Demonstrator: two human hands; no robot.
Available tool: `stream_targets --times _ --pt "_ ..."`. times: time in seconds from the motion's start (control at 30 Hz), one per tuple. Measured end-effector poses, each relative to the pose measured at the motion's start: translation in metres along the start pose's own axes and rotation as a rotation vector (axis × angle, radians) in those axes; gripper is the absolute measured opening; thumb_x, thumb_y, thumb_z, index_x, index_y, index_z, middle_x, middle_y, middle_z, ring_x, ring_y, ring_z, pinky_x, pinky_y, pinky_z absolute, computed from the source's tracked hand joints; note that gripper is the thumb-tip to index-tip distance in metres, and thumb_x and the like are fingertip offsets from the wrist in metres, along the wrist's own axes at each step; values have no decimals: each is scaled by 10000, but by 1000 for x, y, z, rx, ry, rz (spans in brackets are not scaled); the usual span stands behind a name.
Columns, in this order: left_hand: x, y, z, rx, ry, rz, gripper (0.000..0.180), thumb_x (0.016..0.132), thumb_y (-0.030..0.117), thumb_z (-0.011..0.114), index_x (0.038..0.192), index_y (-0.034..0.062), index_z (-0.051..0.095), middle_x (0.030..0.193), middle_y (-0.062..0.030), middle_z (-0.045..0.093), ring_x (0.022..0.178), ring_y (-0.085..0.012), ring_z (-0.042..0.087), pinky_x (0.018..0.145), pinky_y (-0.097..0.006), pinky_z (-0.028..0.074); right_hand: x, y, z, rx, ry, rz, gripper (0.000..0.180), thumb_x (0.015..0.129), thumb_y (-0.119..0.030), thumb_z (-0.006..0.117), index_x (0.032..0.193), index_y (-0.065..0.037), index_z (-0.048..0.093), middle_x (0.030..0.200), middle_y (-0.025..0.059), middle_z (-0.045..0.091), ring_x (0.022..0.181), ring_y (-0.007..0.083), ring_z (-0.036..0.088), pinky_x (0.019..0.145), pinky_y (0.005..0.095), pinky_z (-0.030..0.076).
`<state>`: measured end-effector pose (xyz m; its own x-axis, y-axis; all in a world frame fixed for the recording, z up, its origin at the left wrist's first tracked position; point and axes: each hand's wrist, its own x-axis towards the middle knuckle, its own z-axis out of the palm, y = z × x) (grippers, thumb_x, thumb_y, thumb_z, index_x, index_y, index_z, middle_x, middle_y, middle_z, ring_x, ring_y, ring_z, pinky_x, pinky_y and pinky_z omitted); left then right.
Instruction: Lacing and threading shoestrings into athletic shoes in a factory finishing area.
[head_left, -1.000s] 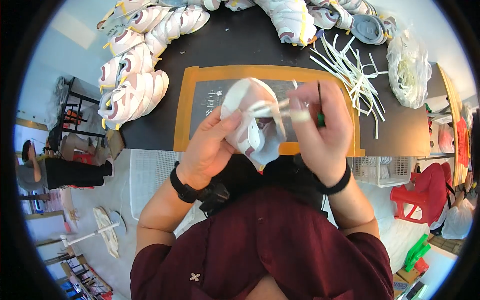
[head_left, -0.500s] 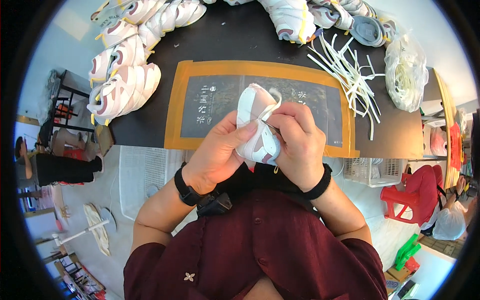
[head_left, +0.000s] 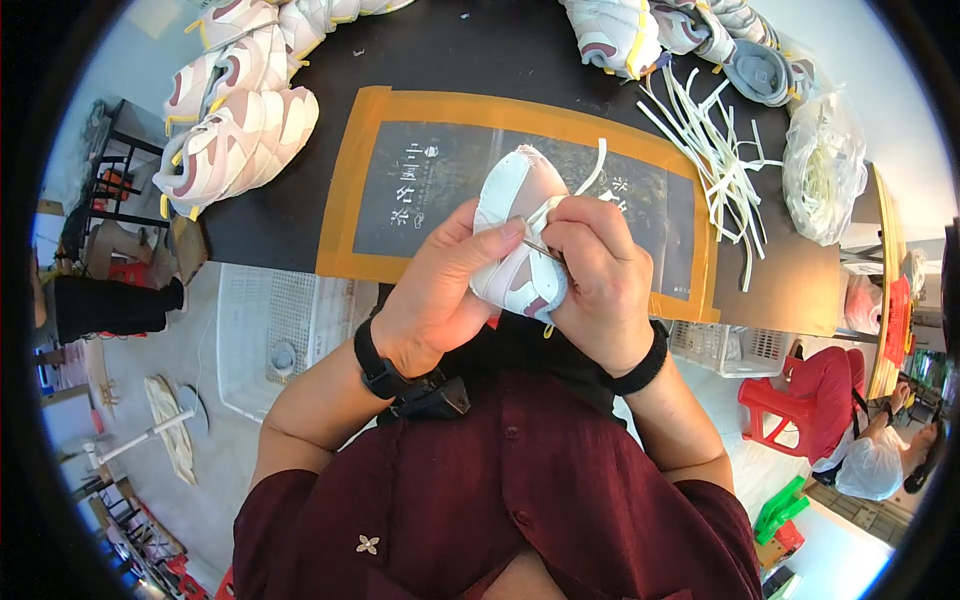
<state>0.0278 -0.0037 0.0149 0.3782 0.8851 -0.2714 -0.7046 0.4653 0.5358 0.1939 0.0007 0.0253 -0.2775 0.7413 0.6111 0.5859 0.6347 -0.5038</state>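
A white and pale pink shoe upper (head_left: 508, 190) with mauve patches is held over the near edge of the table. My left hand (head_left: 437, 278) is closed round its left side, thumb pressed on the lacing area. A flat white lace (head_left: 594, 170) crosses the upper, and its free end sticks up past my right hand (head_left: 606, 268). That hand is closed, pinching a thin dark metal tool (head_left: 543, 248) whose tip points at the lacing area by my left thumb. The tool's far part is hidden in the fingers, so its exact kind does not show.
An orange-taped mat (head_left: 350, 195) lies on the dark table. Wrapped shoes (head_left: 240, 150) line the left and more shoes (head_left: 615, 40) the far right. Loose white laces (head_left: 715, 160) and a bag of laces (head_left: 825, 165) are at right. White crates (head_left: 265, 335) stand below; a person sits on a red stool (head_left: 765, 415).
The lace's free end now stands up beyond my right hand, where it curved over the upper before. My right hand's grip and the tool have shifted slightly. The whole view has tilted a little.
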Motion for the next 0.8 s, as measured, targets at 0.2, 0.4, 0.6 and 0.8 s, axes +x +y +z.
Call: stream_targets --times 0.2,0.4,0.6,0.8 --pt "2 4 -7 28 -33 -31 334 951 139 626 1271 83 550 1126 -42 649 983 -150 655 811 -314 550 -2 2 -3 7 1 17 269 670 27 706 911 -77 651 1033 61 607 775 260 659 639 340 536" --pt "-2 14 -8 26 -16 -55 399 940 97 581 1325 23 505 1221 -93 624 1108 -196 620 944 -370 518 13 5 -53 421 115 604 180 938 -86 570 1096 -47 646 1035 47 648 941 103 578 737 238 468" --pt "-8 58 6 292 -168 -256 333 891 93 662 1208 8 607 1080 -62 680 962 -129 655 867 -298 522 47 34 -42 668 -417 367 307 996 -252 573 1159 2 631 988 3 641 906 87 566 818 240 463" --pt "-12 59 -6 -169 -414 -70 727 970 553 423 1377 -49 431 1266 -213 594 1130 -310 614 984 -440 487 52 11 -26 1551 -322 963 193 1022 -250 542 1064 -66 586 812 -42 578 613 27 445 546 192 379"
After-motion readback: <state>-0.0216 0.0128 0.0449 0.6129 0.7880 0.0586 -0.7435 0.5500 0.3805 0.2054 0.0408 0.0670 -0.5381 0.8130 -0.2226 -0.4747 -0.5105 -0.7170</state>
